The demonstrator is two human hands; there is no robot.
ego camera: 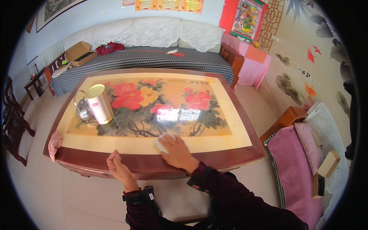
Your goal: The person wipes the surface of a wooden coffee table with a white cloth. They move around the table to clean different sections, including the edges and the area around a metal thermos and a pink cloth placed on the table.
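My right hand presses a white cloth or tissue onto the coffee table's top, which shows a painting of peonies. Its palm faces down and its fingers lie over the white material. Close to the near edge, my left hand is raised with its fingers curled together, and I see nothing in it. A tall metallic canister stands on the table's left part, beside a steel kettle that it partly hides. Over the near left corner hangs a pink cloth.
Beyond the table is a long sofa bearing an open cardboard box and a dark red cloth. At right, a seat with a pink quilted cover holds another open box. A carved wooden chair stands at left.
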